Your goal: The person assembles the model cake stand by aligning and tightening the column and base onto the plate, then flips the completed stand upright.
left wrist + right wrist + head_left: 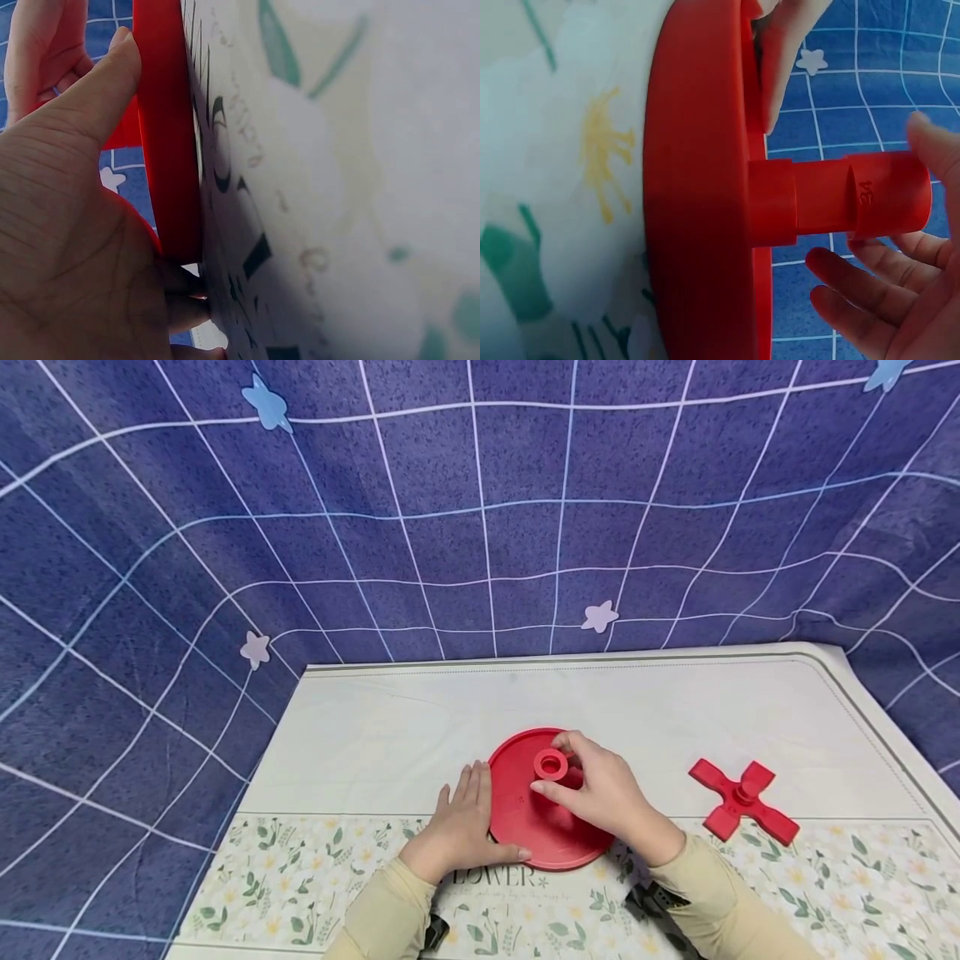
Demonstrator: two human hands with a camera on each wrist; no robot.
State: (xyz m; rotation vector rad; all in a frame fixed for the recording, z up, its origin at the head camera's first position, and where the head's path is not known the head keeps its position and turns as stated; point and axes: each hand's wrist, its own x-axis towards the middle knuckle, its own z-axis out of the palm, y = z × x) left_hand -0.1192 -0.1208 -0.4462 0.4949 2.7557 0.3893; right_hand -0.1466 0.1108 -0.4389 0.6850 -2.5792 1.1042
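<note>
A round red disc (517,814) with a raised rim lies flat in front of me. A hollow red post (821,202), wider at its ends and narrower in the middle, stands upright on it. My right hand (603,785) holds the post near its top, thumb on one side and fingers curving round the other. My left hand (461,827) rests against the disc's left side with straight fingers along the rim. Its thumb (105,94) lies over the near edge. To the right lies a red cross-shaped piece (723,822) with a short peg at its centre.
The table has a white cover (375,727) with a printed floral band (292,877) along its near part. A blue curtain (450,543) with pale grid lines and stars rises behind the table and on both sides.
</note>
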